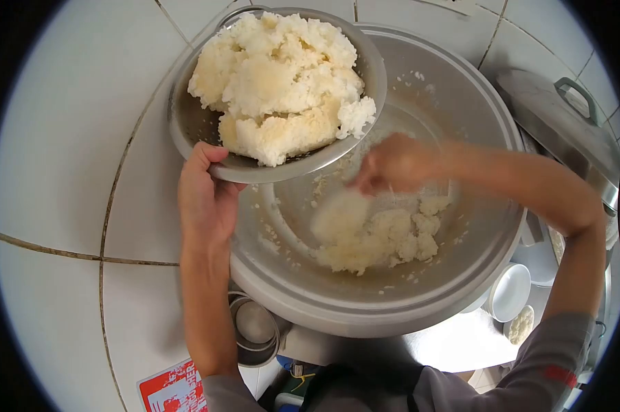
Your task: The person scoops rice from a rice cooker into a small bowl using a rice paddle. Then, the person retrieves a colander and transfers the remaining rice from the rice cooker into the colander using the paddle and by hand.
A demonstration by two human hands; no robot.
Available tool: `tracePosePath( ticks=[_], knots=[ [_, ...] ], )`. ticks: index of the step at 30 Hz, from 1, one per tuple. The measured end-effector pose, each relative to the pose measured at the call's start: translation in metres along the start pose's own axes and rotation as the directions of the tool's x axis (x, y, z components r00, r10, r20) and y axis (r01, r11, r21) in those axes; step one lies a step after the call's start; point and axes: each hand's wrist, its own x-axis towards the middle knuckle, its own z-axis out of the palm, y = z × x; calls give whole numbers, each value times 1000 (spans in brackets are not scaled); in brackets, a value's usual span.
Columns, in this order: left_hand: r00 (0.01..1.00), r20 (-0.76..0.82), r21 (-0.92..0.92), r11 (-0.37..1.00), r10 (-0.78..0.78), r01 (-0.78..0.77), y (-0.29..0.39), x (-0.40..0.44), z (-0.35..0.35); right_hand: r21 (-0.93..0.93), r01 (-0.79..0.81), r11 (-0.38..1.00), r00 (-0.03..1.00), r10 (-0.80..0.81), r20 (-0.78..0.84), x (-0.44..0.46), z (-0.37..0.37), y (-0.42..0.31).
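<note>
My left hand (213, 189) grips the near rim of a metal bowl (186, 130), thumb on the inside and fingers underneath. A big mound of white rice (275, 75) fills the bowl, which is held over the left back part of a large grey basin (485, 226). Inside the basin, my right hand (396, 165) is blurred by motion, its fingers curled. Just below it, a pale blurred shape lies by clumps of rice (392, 237); whether the hand holds a tool or rice cannot be made out. Loose grains stick to the basin's wall.
At the right stands a metal pot with a lid (564, 123). Lower right are a white bowl (510, 292) and a small container of rice (520, 325). Nested metal bowls (255, 323) sit below the basin's left side. A red and white packet (176, 388) lies lower left.
</note>
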Motion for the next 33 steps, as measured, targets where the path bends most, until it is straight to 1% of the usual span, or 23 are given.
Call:
tracePosePath(
  ticks=[2,3,4,6,7,9,10,11,12,14,16,18,19,20,21,22,23,24,26,27,29,31,33],
  knots=[
    [999,48,-3,1000,-6,6,-3,5,-12,-7,-13,1000,972,11,-235,14,-13,14],
    [997,78,-6,1000,-2,3,-3,7,-13,54,-79,995,980,88,-177,19,-13,10],
    [998,62,1,1000,2,-2,-3,9,-12,109,-147,983,980,160,-120,27,-11,3],
    [1000,15,19,1000,-2,2,-3,10,-14,138,-186,973,971,161,176,18,-9,-5],
    [1000,-18,5,1000,11,-11,-2,7,-7,120,-76,990,991,61,121,6,-12,3],
    [996,-91,-24,999,19,-22,-1,-4,10,79,141,987,989,-143,29,-19,-18,28],
    [1000,-20,-9,1000,0,0,-3,0,0,87,-12,996,999,15,-31,-29,-33,43],
    [999,49,4,1000,-14,14,-5,8,-15,97,-158,983,982,167,-92,-38,-47,53],
    [993,117,21,999,-27,24,-4,11,-25,53,-254,966,965,256,-57,-47,-41,62],
    [997,81,-8,1000,-5,6,-3,10,-19,-32,-441,897,897,441,-10,-58,-22,76],
    [999,32,-36,999,0,1,-7,8,-13,173,-410,896,910,390,137,-61,-6,35],
    [1000,-25,-45,999,6,-7,-4,4,-5,108,-370,923,874,306,377,-56,-4,-3],
    [1000,18,-40,999,12,-11,-4,7,-7,74,-338,938,837,264,480,-54,-9,-11],
    [998,55,-28,1000,12,-10,-5,9,-13,209,-312,927,921,240,307,-64,-13,2],
    [996,91,-16,1000,9,-8,-5,9,-17,142,-311,940,933,274,233,-69,-22,22],
    [998,55,-26,1000,10,-9,-5,8,-15,64,-314,947,941,302,153,-72,-35,42],
    [1000,17,-36,999,8,-7,-5,5,-9,-237,-375,896,866,429,255,-73,-42,52],
    [1000,-17,-44,999,5,-6,-4,4,-6,-521,-368,771,765,569,302,-74,-45,57],
    [999,41,-40,999,7,-6,-5,7,-11,-244,-481,842,645,528,552,-81,-35,58],
    [998,70,-41,999,8,-6,-6,9,-14,-106,-545,831,584,468,664,-83,-30,55],
    [997,69,-33,999,22,-20,-7,8,-15,33,-538,842,538,313,783,-74,-19,35],
    [996,85,-21,999,33,-31,-6,9,-14,157,-510,846,604,222,766,-63,-1,23],
    [995,98,-1,999,34,-34,-6,11,-18,153,-516,843,621,246,744,-46,3,2]
  ],
)
